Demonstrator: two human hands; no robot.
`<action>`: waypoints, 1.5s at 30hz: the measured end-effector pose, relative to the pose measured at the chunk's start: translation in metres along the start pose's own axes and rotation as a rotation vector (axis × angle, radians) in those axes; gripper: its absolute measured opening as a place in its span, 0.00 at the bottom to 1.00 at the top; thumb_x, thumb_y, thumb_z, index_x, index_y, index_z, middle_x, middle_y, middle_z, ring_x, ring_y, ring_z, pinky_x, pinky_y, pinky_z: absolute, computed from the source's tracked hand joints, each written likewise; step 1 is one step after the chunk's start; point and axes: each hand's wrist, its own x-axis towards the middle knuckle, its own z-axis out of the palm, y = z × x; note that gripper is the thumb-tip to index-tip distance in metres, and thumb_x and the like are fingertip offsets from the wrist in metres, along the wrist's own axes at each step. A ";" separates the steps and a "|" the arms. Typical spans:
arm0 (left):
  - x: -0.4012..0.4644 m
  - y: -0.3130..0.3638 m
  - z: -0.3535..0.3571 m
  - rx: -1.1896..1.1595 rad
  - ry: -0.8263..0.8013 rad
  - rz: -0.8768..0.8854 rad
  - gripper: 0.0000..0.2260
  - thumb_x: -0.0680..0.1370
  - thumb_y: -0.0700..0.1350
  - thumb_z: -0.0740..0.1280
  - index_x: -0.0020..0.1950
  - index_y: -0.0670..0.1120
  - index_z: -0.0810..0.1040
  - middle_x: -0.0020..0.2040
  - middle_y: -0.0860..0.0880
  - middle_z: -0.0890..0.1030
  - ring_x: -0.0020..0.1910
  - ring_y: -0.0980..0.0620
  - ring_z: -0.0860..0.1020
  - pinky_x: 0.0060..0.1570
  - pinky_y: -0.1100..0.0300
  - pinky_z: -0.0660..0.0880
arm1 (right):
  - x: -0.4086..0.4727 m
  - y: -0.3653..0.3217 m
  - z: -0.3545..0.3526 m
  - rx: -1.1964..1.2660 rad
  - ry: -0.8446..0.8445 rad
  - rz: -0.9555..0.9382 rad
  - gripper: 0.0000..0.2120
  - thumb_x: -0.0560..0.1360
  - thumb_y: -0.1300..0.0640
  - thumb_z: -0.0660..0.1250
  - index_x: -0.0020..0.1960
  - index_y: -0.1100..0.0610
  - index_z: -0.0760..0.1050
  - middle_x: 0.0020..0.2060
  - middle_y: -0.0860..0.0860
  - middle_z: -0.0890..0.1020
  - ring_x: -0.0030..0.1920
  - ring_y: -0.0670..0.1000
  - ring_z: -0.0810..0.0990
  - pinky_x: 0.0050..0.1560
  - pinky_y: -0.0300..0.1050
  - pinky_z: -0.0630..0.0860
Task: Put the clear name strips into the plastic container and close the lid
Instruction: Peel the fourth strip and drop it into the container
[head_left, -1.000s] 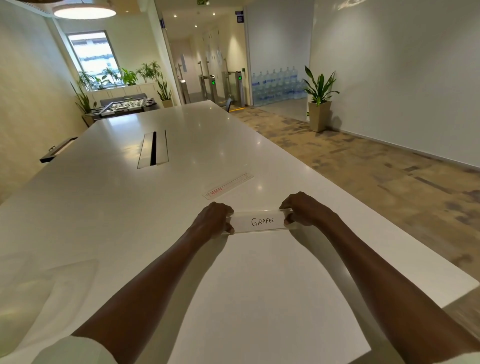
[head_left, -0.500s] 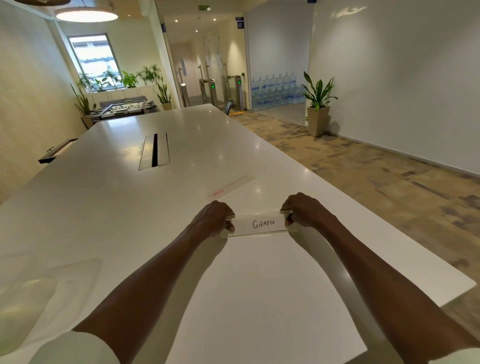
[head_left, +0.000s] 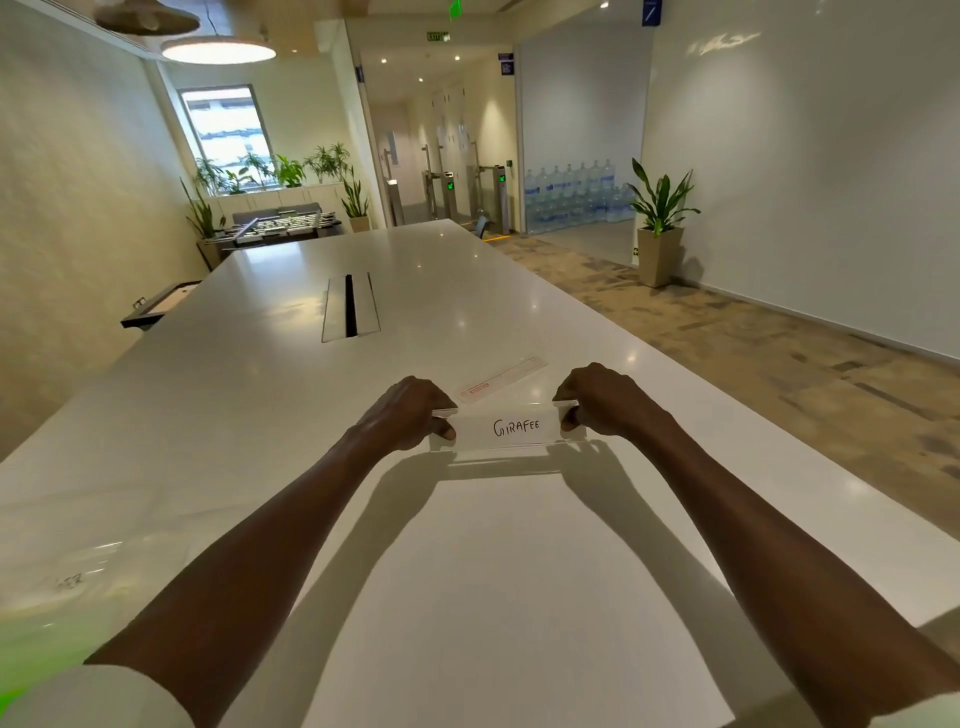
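The white counter (head_left: 260, 415) stretches far ahead of me, its right edge running beside carpeted floor; bare surface lies left and ahead. A white paper sheet (head_left: 519, 597) lies between my forearms. My left hand (head_left: 410, 415) and right hand (head_left: 602, 400) each pinch one end of the clear name strip (head_left: 511, 428), lettered "GIRAFEE", now raised just above the counter rather than resting lower. Beyond it lies a second strip (head_left: 501, 379).

Table (head_left: 260, 374) glossy white, smooth; name strip (head_left: 511, 427) clear plastic, paper insert; sheet (head_left: 519, 597) matt white paper.
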 end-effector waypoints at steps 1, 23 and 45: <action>-0.005 -0.006 -0.006 0.000 0.016 0.006 0.16 0.69 0.47 0.76 0.56 0.48 0.84 0.54 0.46 0.84 0.49 0.45 0.79 0.47 0.54 0.76 | 0.001 -0.008 -0.001 -0.005 0.007 -0.010 0.17 0.67 0.61 0.74 0.56 0.53 0.83 0.51 0.55 0.83 0.50 0.58 0.81 0.46 0.50 0.78; -0.140 -0.173 -0.099 -0.034 0.098 -0.154 0.16 0.69 0.45 0.76 0.56 0.46 0.84 0.54 0.48 0.85 0.46 0.52 0.80 0.46 0.62 0.73 | 0.022 -0.214 0.021 0.060 0.066 -0.264 0.13 0.70 0.58 0.72 0.54 0.52 0.83 0.48 0.56 0.83 0.47 0.59 0.81 0.40 0.44 0.69; -0.278 -0.311 -0.150 -0.017 0.126 -0.399 0.18 0.67 0.43 0.77 0.57 0.46 0.83 0.56 0.47 0.84 0.52 0.49 0.80 0.51 0.59 0.73 | 0.031 -0.402 0.072 0.126 0.044 -0.486 0.13 0.72 0.56 0.72 0.56 0.54 0.82 0.48 0.55 0.84 0.47 0.57 0.81 0.39 0.44 0.71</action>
